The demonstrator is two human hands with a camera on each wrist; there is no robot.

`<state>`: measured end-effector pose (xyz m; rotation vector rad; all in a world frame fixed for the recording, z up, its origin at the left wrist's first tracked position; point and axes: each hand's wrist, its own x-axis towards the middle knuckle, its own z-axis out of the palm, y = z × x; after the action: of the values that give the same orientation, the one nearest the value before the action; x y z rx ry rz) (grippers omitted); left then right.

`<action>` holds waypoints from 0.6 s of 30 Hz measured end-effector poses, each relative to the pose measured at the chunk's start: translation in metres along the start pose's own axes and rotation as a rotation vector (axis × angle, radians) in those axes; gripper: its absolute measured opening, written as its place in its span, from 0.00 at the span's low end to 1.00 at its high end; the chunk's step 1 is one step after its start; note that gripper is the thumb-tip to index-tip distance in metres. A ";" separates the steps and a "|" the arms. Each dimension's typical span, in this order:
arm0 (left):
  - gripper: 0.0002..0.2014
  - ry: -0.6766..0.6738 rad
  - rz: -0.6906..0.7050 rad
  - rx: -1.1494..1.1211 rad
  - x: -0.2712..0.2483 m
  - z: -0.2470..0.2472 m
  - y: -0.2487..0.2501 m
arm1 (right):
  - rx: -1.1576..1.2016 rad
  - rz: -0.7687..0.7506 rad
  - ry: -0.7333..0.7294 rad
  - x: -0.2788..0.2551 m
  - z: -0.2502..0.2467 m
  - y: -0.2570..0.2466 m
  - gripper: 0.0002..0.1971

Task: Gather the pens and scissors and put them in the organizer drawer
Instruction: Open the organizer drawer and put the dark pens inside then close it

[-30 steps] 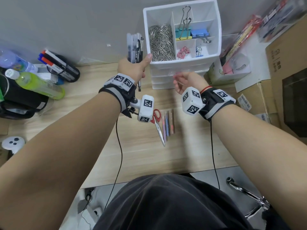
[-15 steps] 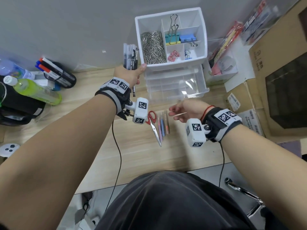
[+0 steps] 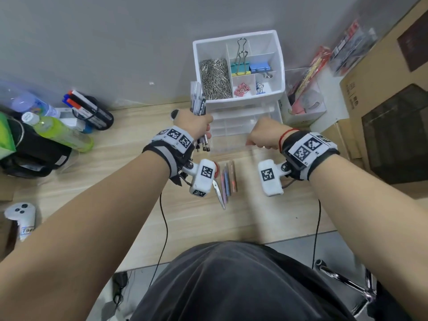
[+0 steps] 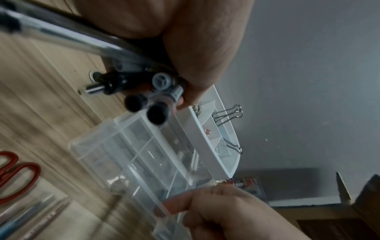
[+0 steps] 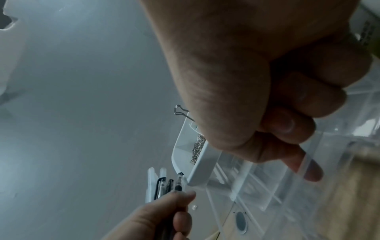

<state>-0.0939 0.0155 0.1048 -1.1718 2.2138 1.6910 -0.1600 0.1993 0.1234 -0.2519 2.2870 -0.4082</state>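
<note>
The left hand point(image 3: 193, 122) has its grip closed around a bundle of black-capped pens point(image 3: 198, 104), held upright just left of the white organizer point(image 3: 238, 70) at upper centre of the head view. The right hand point(image 3: 262, 135) has its fingers curled on the front edge of the clear organizer drawer point(image 3: 231, 130), which stands pulled out toward the person; in the left wrist view the drawer point(image 4: 133, 154) shows divided compartments that look bare, though glare makes this hard to confirm.

So the task is judged to be early to midway: one batch of pens is gathered and in hand, and the drawer is open, but nothing seems to lie in it yet. Still left on the wooden surface point(image 3: 129, 181), below the drawer in mid-frame, are the red-handled scissors point(image 3: 218, 191) and several coloured pens point(image 3: 228, 179) lying side by side, partly hidden by the left wrist camera. These remain to be picked up and placed after the held bundle goes in.
</note>
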 end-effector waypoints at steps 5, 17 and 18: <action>0.06 -0.034 -0.067 -0.099 -0.016 0.012 -0.004 | 0.149 -0.012 -0.036 0.006 -0.005 0.007 0.06; 0.04 -0.556 -0.245 0.101 -0.015 0.041 0.027 | 0.823 0.002 -0.368 0.009 -0.013 -0.012 0.18; 0.05 -0.571 -0.270 0.123 -0.014 0.043 0.030 | 0.810 0.004 -0.385 0.009 -0.014 -0.013 0.17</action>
<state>-0.1180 0.0614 0.1188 -0.7831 1.7001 1.5125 -0.1756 0.1877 0.1310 0.0845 1.5931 -1.1274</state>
